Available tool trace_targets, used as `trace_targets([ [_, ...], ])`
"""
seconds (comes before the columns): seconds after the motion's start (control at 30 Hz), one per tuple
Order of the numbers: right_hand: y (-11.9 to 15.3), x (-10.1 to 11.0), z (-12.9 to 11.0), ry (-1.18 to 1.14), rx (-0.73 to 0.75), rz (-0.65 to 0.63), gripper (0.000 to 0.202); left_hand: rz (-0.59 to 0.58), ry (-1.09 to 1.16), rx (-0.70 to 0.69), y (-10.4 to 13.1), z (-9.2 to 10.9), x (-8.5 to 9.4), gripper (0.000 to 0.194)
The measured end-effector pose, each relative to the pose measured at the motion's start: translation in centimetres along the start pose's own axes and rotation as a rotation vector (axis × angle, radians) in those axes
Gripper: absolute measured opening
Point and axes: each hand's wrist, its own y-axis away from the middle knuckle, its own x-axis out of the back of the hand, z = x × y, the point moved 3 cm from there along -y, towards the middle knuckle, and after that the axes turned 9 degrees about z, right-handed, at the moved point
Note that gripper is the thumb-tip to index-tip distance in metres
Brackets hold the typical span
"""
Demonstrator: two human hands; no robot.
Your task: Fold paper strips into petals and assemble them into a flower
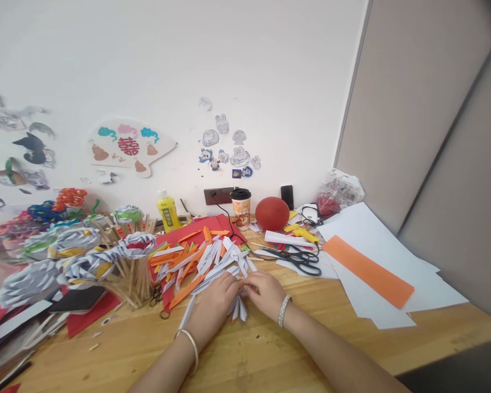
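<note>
Near the front middle of the wooden table, my left hand (217, 302) and my right hand (265, 293) meet with fingertips pinched together. Between them is a cluster of folded white paper strips (239, 310), fanned out below the fingers, with a bit of orange showing. My fingers hide most of this piece. Just beyond my hands spreads a loose pile of folded white strips (215, 256) and orange strips (193, 285). Black-handled scissors (305, 262) lie to the right of the pile.
White sheets (366, 273) carry an orange paper strip (368, 272) on the right. At the back stand a yellow bottle (168, 212), a lidded cup (241, 210) and a red balloon (272, 214). Paper flowers (88, 267) and wooden sticks (133, 281) crowd the left.
</note>
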Motion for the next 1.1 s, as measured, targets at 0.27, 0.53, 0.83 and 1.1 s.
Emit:
trace_targets([
  [0.27, -0.05, 0.24, -0.33, 0.008, 0.006, 0.006, 0.015, 0.009, 0.024, 0.027, 0.19, 0.0, 0.11, 0.021],
  [0.53, 0.0, -0.01, 0.01, 0.016, 0.003, -0.005, 0.017, 0.013, 0.022, 0.019, 0.42, -0.21, -0.05, 0.018],
  [0.83, 0.03, -0.19, 0.09, 0.033, 0.02, -0.012, 0.019, -0.001, 0.033, 0.023, 0.05, 0.0, 0.25, 0.022],
  [1.1, 0.05, 0.03, -0.1, 0.027, 0.006, -0.029, 0.021, -0.059, -0.025, 0.011, 0.13, -0.21, -0.09, 0.017],
])
